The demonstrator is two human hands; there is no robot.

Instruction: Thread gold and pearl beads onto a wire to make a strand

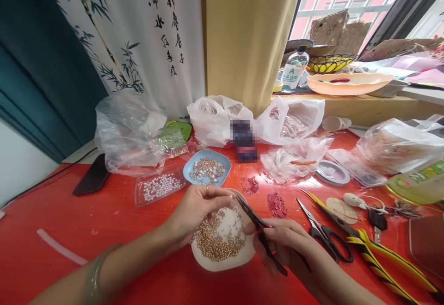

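My left hand [199,210] is closed in a pinch, thumb against fingers, above a white dish [229,264]. Whatever sits between the fingertips is too small to make out. In my right hand [282,242] is a pair of dark needle-nose pliers [258,221] with a bit of red near the pivot. The plier tips point up and left, close to the left fingertips. Beneath both hands, many small gold beads [222,245] lie in the white dish. Behind the left hand stands a blue dish [228,170] of mixed beads and charms.
A clear tray of white pearls [161,187] and a black phone [92,175] lie to the left. On the right are black-handled scissors [324,233], yellow-and-black pliers [367,245] and a key [377,221]. Plastic bags [215,120] line the back of the red table [138,258].
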